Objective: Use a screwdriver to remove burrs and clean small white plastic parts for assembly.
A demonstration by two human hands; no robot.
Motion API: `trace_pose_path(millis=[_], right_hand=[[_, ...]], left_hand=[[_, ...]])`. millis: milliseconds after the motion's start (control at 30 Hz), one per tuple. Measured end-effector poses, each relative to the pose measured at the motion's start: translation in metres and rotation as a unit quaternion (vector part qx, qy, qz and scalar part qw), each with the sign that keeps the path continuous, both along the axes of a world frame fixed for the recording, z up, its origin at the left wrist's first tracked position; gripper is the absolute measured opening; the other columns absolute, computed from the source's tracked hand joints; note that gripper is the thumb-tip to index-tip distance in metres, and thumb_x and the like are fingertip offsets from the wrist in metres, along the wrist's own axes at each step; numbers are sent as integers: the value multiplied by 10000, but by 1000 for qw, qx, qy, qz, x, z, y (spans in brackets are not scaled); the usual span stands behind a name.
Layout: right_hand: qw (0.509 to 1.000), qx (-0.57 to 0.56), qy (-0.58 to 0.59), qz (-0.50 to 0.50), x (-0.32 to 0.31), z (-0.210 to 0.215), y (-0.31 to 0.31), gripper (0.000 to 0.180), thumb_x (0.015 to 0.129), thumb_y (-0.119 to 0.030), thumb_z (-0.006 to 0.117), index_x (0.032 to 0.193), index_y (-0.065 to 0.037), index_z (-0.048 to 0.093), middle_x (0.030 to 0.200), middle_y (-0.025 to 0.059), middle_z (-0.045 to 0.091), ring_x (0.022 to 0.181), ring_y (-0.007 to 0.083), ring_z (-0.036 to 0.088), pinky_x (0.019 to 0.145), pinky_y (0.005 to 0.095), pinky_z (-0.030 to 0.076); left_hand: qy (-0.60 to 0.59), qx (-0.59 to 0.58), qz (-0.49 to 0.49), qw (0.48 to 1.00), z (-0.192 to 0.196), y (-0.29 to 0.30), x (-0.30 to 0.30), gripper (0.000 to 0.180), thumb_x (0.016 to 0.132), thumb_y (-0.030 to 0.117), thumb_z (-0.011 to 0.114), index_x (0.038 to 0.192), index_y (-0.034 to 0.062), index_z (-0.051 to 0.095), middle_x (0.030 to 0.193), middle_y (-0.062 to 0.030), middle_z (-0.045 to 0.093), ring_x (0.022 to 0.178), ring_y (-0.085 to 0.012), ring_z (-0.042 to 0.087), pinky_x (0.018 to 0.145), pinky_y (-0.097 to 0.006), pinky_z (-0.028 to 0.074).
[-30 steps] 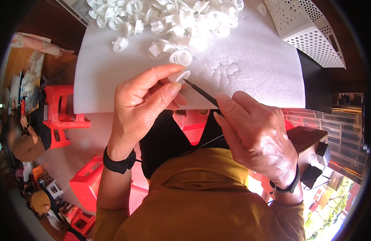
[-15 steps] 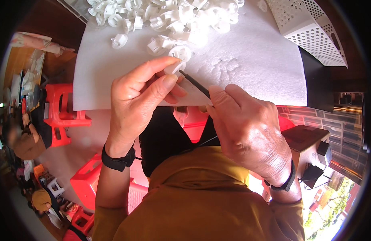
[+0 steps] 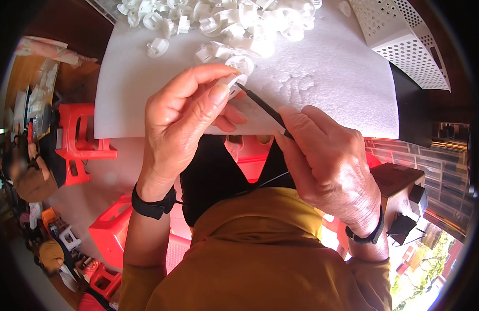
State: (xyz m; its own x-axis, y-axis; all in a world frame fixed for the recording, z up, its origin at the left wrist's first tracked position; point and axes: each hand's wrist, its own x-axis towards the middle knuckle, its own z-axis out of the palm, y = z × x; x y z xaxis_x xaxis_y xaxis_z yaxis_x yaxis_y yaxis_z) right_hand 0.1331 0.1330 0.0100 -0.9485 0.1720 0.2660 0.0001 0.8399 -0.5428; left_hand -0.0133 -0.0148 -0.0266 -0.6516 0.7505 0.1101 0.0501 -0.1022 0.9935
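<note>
Between thumb and fingers, my left hand (image 3: 185,116) pinches a small round white plastic part (image 3: 234,87) over the near edge of the table. My right hand (image 3: 327,160) grips a thin dark pen-like tool (image 3: 264,108). Its tip meets the part's rim, or is very close to it; the exact contact is too small to tell. Just beyond the held part lies another white round part (image 3: 240,64). A heap of similar white parts (image 3: 244,20) spreads over the far side of the white foam sheet (image 3: 343,88).
A white perforated basket (image 3: 413,54) stands at the far right. Red plastic stools (image 3: 78,132) are at the left, another (image 3: 112,228) beside my left arm. A cardboard box (image 3: 397,181) sits to the right. People (image 3: 37,179) sit at the far left.
The held white part has been tilted, so its slotted side now shows more. My right hand and the tool have shifted slightly right and nearer to me.
</note>
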Motion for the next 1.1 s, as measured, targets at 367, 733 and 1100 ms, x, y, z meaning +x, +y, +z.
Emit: trace_pose_path(millis=[367,733,1100], right_hand=[[1000,-6,-11,6,2,1,1,275,787,38,647,1057,27,600,790,147,592,623,313,612,541,356,483],[1000,-10,-19,7,5,1,-2,281,786,37,648,1062,23,599,797,142,591,625,303,608,545,351,479],[999,3,-41,13,12,0,-2,276,795,28,646,1065,14,590,791,138,578,622,306,591,553,348,471]], left_hand=[[-1,-5,-23,1000,0,-2,-2,319,966,199,509,1175,-40,537,1017,-125,638,736,-171,660,615,-259,542],[-12,-4,-54,998,2,-4,-1,355,948,211,542,1204,-35,555,977,-92,626,722,-126,616,637,-239,515],[25,-23,-49,998,2,-3,0,308,955,193,530,1162,-27,585,889,-54,612,704,-123,619,628,-235,509]])
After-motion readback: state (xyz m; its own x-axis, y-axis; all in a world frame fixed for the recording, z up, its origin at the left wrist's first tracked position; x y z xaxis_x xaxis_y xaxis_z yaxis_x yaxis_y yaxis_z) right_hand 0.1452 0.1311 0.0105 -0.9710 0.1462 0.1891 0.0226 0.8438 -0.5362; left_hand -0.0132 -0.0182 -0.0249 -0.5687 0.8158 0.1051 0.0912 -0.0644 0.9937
